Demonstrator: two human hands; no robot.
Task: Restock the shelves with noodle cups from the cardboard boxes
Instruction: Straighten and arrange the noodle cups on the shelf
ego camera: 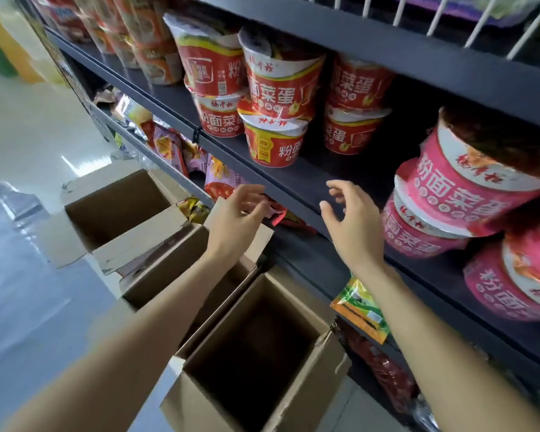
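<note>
Red noodle cups (278,98) stand stacked two high on the dark shelf (293,182), with pink noodle cups (462,194) stacked to their right. Three open cardboard boxes sit on the floor below: the nearest box (256,347), a middle box (169,269) and a far box (113,207). The nearest and far boxes look empty inside. My left hand (237,222) hovers over the middle box near the shelf's front edge, fingers apart and holding nothing. My right hand (353,222) is in front of the shelf edge below the red cups, also spread and holding nothing.
Snack bags (172,148) fill the lower shelf behind the boxes, and a green packet (360,310) sticks out beside my right forearm. More cups (144,35) line the shelf to the left. A white wire rack (449,17) sits above. A shiny floor (28,151) stretches left.
</note>
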